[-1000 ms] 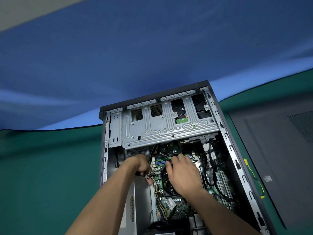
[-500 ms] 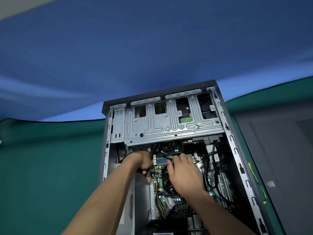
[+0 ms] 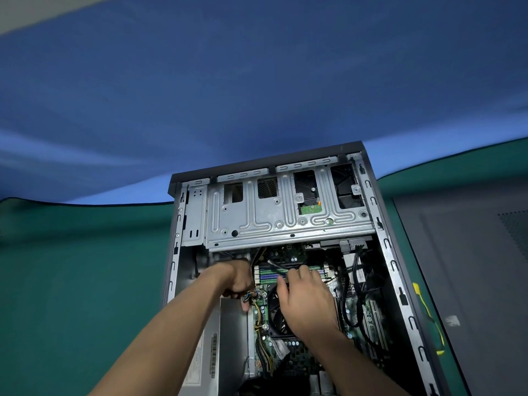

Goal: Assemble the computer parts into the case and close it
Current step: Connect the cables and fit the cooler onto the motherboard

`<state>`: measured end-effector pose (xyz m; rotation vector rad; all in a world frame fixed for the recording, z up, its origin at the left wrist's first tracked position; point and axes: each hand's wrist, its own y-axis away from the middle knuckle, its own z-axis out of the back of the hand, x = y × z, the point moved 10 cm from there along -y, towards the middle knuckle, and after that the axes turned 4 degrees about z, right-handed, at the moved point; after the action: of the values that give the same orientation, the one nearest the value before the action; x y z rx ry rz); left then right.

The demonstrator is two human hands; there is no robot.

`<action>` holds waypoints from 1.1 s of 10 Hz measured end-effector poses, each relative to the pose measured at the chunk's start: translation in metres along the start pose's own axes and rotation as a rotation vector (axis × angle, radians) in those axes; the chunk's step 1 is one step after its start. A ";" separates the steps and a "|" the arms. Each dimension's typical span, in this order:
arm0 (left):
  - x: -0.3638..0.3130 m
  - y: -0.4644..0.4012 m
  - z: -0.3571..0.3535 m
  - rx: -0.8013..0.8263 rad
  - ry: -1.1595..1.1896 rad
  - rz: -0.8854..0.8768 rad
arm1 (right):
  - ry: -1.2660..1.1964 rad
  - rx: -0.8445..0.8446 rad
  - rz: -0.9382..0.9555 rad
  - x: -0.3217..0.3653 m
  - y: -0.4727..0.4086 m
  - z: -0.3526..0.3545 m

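The open computer case (image 3: 385, 244) lies on a green mat, its motherboard (image 3: 354, 310) exposed. My left hand (image 3: 238, 278) is inside at the board's left edge, fingers curled round a bundle of coloured wires with a connector (image 3: 248, 297). Over the black CPU fan (image 3: 276, 315) lies my right hand (image 3: 307, 298), back up, its fingers reaching onto the memory slots (image 3: 268, 274); the fingertips are partly hidden. The silver drive cage (image 3: 285, 215) spans the case's far end.
The grey side panel (image 3: 471, 281) lies flat on the mat to the right of the case, with a yellow tie (image 3: 428, 315) between them. The power supply (image 3: 231, 338) fills the near left of the case. Black cables (image 3: 355, 281) hang on the right inside. A blue backdrop rises behind.
The view has drifted, so the case sits a little more to the right. Both hands stay at the same spots inside the case, with only small finger movements.
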<state>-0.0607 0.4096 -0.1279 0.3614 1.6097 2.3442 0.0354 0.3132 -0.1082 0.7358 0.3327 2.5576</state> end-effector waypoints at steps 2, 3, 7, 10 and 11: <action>-0.004 -0.001 -0.013 0.093 -0.151 0.037 | -0.001 -0.004 0.013 0.001 0.001 0.001; -0.011 0.008 -0.006 0.009 -0.144 0.034 | -0.002 -0.010 0.018 0.001 0.001 0.001; -0.044 0.086 0.014 -0.690 -0.100 -0.229 | -0.114 0.048 -0.114 -0.008 0.021 0.013; -0.067 0.113 -0.030 -0.664 0.060 -0.329 | -0.219 -0.108 -0.155 -0.012 0.075 0.077; -0.070 0.111 -0.044 -0.634 0.115 -0.315 | -0.267 -0.251 -0.125 -0.015 0.103 0.111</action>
<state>-0.0203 0.3076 -0.0430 -0.1542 0.8028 2.4829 0.0707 0.2282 0.0123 0.9138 -0.0279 2.2925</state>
